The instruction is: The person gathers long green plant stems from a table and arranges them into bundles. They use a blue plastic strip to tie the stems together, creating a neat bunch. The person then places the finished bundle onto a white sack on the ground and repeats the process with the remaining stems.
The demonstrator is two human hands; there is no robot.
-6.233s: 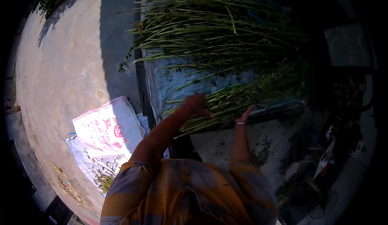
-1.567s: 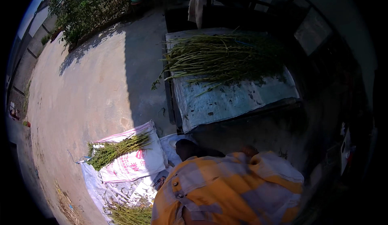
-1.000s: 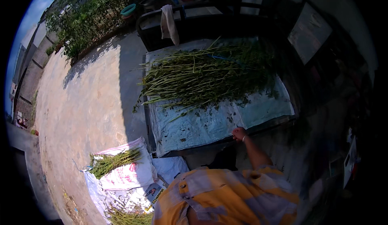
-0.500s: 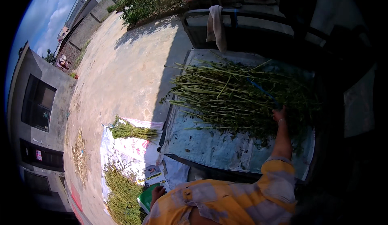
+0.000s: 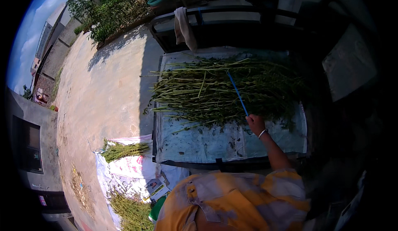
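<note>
My right hand (image 5: 256, 124) is closed round the lower end of a thin blue rod (image 5: 237, 90). A white band circles that wrist. The rod slants up and left over a wide layer of cut green stalks (image 5: 195, 85), its far end over their upper part; whether it touches them I cannot tell. The stalks lie crosswise, bare stems to the left and darker leafy parts to the right, on a pale blue sheet (image 5: 199, 144) over a raised bed-like platform. My left hand is out of sight. Beside my yellow checked sleeve, part of a green object (image 5: 157, 209) shows.
A white sheet (image 5: 124, 173) on the sunlit ground at left holds more plant bundles (image 5: 130, 210). A towel (image 5: 183, 27) hangs on the dark rail (image 5: 244, 9) behind the platform. Basins (image 5: 156, 0) stand further back. Dry scraps (image 5: 80, 189) lie on the concrete.
My right hand has moved left and the blue rod, partly lost among the stalks before, now shows plainly above them. My left hand, seen earlier by the green object, has gone from view. The view has shifted.
</note>
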